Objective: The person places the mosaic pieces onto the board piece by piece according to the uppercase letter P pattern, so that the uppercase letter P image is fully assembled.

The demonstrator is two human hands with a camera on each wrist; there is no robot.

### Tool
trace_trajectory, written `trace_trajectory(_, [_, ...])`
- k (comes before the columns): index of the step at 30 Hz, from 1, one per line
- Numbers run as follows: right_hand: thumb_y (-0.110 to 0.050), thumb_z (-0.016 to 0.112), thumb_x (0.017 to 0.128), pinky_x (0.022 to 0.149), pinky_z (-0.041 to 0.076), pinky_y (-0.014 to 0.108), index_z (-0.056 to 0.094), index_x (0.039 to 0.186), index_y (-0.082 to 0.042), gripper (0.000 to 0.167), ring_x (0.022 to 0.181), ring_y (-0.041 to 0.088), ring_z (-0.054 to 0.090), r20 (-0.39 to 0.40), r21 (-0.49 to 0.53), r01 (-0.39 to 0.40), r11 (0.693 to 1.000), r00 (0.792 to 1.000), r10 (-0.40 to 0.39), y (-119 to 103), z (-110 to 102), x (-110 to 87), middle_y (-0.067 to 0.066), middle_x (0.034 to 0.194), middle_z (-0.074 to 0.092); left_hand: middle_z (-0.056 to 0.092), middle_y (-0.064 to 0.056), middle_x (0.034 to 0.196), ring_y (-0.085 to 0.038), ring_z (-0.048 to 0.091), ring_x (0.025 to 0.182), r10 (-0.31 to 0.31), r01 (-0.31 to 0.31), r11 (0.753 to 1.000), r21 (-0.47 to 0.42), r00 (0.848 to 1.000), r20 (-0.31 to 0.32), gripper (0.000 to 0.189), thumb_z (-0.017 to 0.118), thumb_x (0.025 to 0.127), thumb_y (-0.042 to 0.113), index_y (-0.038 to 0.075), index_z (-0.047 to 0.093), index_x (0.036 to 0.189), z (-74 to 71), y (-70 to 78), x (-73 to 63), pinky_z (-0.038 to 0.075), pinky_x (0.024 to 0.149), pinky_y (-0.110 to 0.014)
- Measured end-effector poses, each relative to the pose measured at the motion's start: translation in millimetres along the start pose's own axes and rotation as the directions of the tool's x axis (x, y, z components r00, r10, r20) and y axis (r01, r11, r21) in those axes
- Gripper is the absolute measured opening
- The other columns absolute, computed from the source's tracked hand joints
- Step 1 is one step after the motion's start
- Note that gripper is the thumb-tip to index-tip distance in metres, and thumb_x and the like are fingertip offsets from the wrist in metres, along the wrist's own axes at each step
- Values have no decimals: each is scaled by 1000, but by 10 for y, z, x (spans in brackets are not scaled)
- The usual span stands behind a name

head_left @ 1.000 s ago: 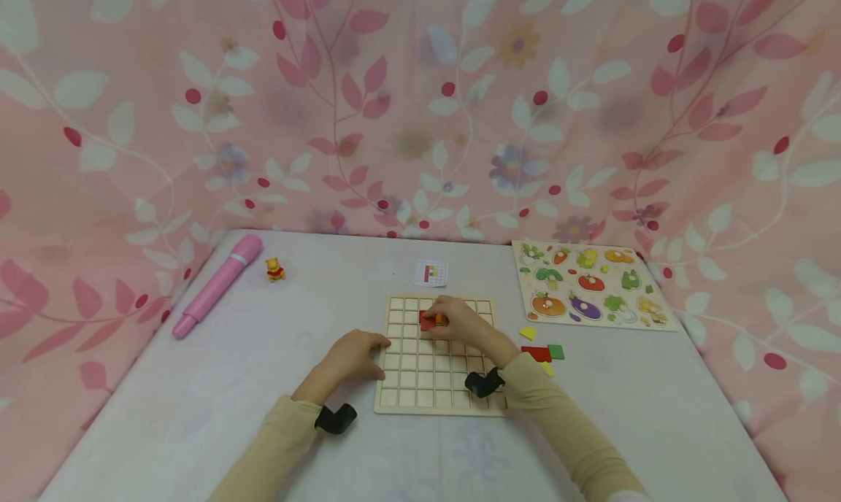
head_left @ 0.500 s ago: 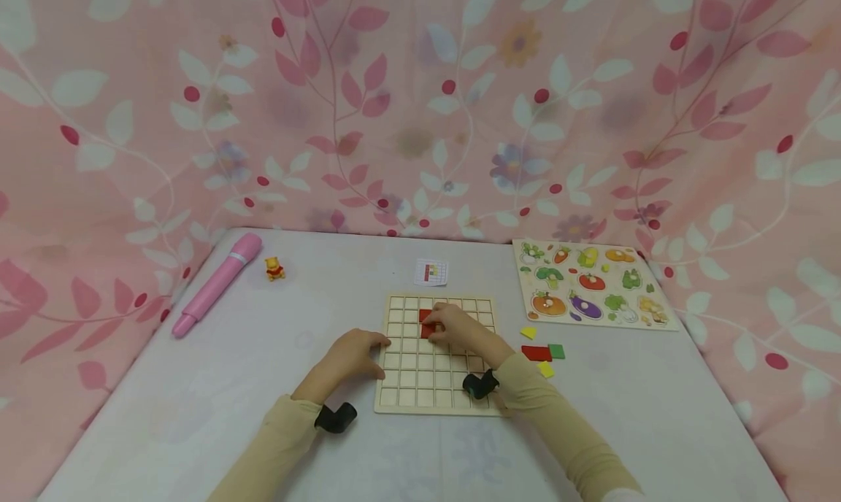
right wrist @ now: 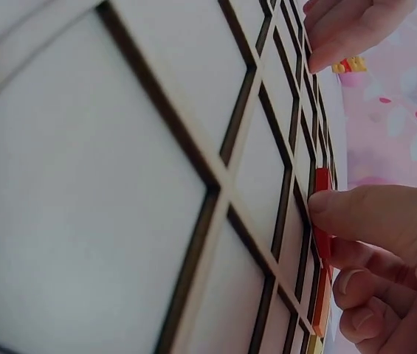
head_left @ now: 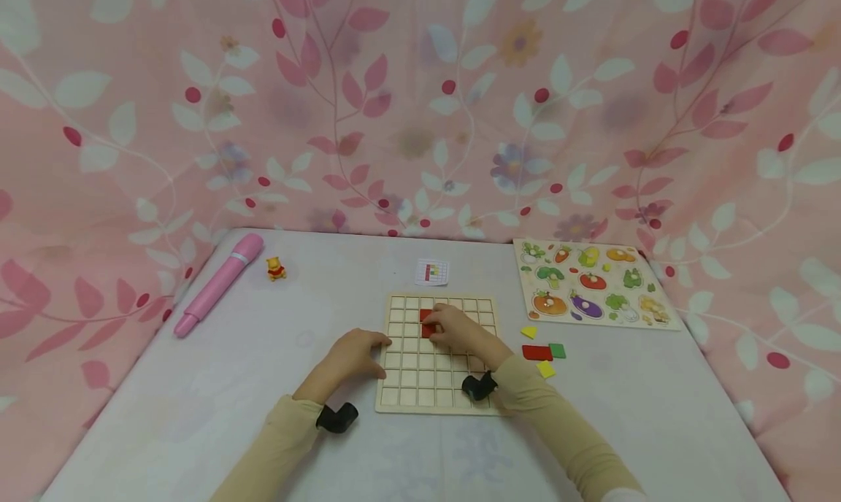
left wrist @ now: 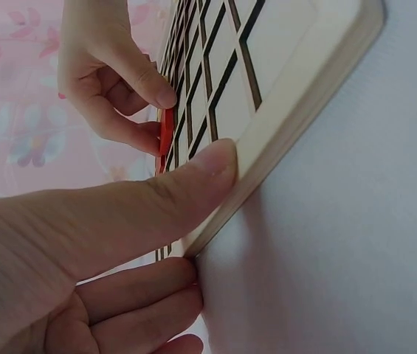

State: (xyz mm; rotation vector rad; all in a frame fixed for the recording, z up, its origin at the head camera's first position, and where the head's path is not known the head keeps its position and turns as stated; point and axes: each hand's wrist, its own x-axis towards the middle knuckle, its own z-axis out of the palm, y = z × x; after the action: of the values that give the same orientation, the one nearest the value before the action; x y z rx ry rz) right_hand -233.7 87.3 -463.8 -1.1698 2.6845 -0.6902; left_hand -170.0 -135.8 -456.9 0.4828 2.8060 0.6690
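My right hand (head_left: 460, 333) pinches a red square tile (head_left: 428, 332) between thumb and fingers, low over the pale wooden grid board (head_left: 408, 378). Just behind it lies another red tile (head_left: 425, 315), partly covered by the fingers. In the right wrist view the thumb presses the near face of the held red tile (right wrist: 322, 178). Below that show an orange-red piece (right wrist: 320, 299) and a bit of yellow (right wrist: 315, 344). My left hand (head_left: 348, 357) grips the board's left edge; in the left wrist view its thumb lies on the rim, with curled fingers (left wrist: 145, 295) at the side.
Right of the board lie a red piece (head_left: 537, 353), a green tile (head_left: 557, 351) and two yellow pieces (head_left: 546, 370). A vegetable puzzle board (head_left: 594, 287) is at the back right. A printed pattern card (head_left: 431, 273), bear figurine (head_left: 276, 268) and pink microphone-shaped object (head_left: 220, 283) stand farther back.
My right hand has brought the red tile slightly nearer to me, uncovering part of the red tile behind it. It has hardly moved in the last half second. The left hand stays put.
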Motion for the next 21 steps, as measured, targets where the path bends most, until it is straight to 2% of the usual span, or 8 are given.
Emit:
trace_trajectory(16, [-7,68,78,65,44,24,65,101,-2,24,71,12,45,-8,-9,-73,997,997,73,-77,16,22,4,88,52,61,-7,106,-27,53,102,12,-13,1000,-8,1000,-7,54,85,56,21,8,66,105,10,-25,4,41,86,-39])
trace_trajectory(21, [-8,69,78,64,44,25,65,99,-3,22,70,13,46,-35,-13,-54,998,998,53,-70,28,2,4,86,52,62,-7,105,-27,53,102,16,-16,1000,-10,1000,-10,54,85,56,21,8,66,105,21,-31,2,41,86,-39])
